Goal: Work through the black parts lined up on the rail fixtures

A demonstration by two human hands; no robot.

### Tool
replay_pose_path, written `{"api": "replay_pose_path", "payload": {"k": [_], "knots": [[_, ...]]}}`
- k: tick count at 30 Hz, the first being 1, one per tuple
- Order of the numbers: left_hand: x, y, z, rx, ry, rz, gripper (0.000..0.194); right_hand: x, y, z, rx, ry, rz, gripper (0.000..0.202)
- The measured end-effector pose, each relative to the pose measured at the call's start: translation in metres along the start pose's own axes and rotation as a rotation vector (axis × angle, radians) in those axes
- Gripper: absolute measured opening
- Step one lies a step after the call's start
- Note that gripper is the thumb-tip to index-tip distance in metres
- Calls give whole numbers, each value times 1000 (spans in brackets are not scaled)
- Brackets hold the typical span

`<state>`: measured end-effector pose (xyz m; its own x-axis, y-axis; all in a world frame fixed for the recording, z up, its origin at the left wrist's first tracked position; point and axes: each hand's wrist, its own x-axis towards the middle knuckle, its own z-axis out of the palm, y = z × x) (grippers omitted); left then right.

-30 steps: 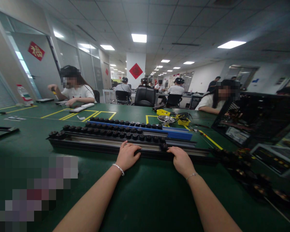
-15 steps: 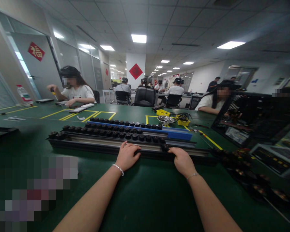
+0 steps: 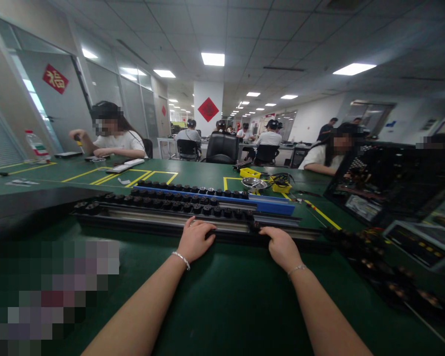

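On the green table point(image 3: 222, 306), a dark case point(image 3: 404, 173) leans at the right and a black panel point(image 3: 25, 205) reaches in from the left. The front rail point(image 3: 152, 229) lies lengthwise before the person; knobs line much of the rails behind it, including the blue rail point(image 3: 276, 207), though their right-hand stretches carry none. The left hand point(image 3: 196, 241) rests on the front rail, fingers loosely bent; the right hand point(image 3: 283, 245) has its fingertips at a small knob point(image 3: 254, 226). Whether either grips cannot be told. This rail seems the least filled: two knobs point(image 3: 93, 208) near its left end, one by the right hand, and a long uncovered metal strip between. The panel is cut off, dimness blurs the rail's right end, and blocky blurring hides the table's near left.
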<state>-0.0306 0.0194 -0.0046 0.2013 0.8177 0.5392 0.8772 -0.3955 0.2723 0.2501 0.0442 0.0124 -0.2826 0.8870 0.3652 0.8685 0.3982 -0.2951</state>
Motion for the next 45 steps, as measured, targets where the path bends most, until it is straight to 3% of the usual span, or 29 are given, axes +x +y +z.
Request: {"api": "replay_pose_path", "payload": {"k": [45], "knots": [[0,2,-3,-7,-25,-23,19,-3,4,-5,-43,54,107,45]]}}
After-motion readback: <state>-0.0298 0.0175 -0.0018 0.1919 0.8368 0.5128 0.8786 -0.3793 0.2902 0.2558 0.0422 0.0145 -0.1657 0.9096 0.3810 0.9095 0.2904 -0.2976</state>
